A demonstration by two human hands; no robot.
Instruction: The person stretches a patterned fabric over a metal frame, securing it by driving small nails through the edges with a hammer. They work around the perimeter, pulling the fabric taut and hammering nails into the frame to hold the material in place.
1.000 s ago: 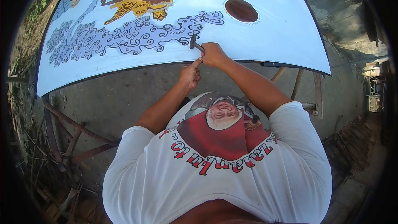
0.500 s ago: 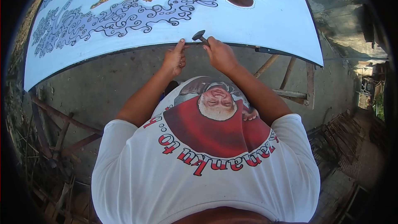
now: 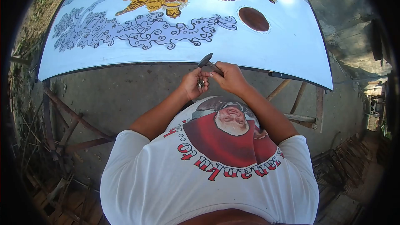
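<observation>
My left hand (image 3: 191, 85) is turned palm up with its fingers curled, cupping a small heap of shiny metal tacks (image 3: 201, 83). In my right hand (image 3: 231, 77) is a hammer (image 3: 205, 60), its dark head raised toward the upper left. The fingertips of my right hand reach to the fingers of my left, just above the tacks. Both hands are at the near edge of a large white painted cloth (image 3: 146, 56), stretched over a dark frame. Lilac swirls, golden-brown figures and a brown disc are painted on it.
Wooden trestle legs (image 3: 68, 114) stand under the cloth at the left, and more wooden supports (image 3: 318, 108) at the right. Grey concrete floor (image 3: 112, 96) shows below. Piled sticks and timber (image 3: 341, 162) lie at the lower right.
My left hand has come back from the cloth's edge and turned up, showing the tacks. My right hand, still with the hammer, has moved in against it. The view has shifted.
</observation>
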